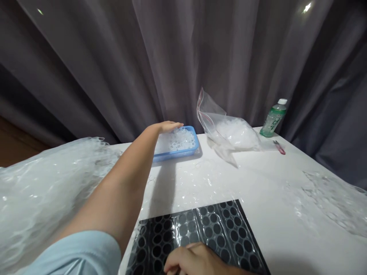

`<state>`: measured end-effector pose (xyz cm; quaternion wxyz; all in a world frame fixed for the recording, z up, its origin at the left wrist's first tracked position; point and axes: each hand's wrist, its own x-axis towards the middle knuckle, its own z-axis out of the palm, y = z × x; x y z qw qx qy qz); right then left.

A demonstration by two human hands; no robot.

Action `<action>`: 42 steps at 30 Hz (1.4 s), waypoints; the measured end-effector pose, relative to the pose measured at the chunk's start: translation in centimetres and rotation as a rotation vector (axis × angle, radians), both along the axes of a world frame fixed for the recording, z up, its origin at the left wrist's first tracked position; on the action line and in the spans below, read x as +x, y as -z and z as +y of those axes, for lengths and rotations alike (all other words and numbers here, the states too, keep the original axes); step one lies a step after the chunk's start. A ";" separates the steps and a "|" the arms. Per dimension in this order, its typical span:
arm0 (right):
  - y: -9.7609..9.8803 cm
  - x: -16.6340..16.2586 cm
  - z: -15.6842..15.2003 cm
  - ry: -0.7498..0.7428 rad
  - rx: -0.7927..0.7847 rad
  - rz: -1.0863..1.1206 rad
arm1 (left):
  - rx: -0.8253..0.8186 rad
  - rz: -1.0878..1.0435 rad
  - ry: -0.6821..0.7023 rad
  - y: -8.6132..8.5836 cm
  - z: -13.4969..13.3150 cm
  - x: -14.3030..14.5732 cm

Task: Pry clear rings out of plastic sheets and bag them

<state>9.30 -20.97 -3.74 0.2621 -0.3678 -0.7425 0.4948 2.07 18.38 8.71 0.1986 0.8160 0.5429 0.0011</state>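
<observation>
My left hand (170, 126) reaches out to the blue plastic tray (197, 139) at the back of the table. Its fingers lie stretched out over the far side of the tray, above a heap of small clear plastic rings (183, 139). Close to me, my right hand (195, 259) rests on a black sheet (242, 214) with rows of round dark spots under clear, shiny plastic film. Its fingers are curled inward, and whatever they hold, if anything, is hidden beneath the hand.
A large pile of clear plastic sheets (48, 191) fills the left side. Behind stand an open zip bag (235, 131) with white contents, a green bottle (273, 118) and pink-handled snippers (279, 148). More clear film scraps (338, 202) lie at right.
</observation>
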 end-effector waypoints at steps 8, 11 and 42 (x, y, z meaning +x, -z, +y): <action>-2.9 1.3 -0.9 0.131 0.084 0.118 | 0.124 -0.076 0.012 -2.3 -2.2 -1.0; -2.8 1.4 -1.2 0.162 0.122 0.168 | 0.278 -0.165 0.066 -3.2 -5.2 -2.2; -8.3 7.4 3.6 0.790 0.582 0.063 | 0.288 -0.396 0.431 -3.5 -28.3 -4.7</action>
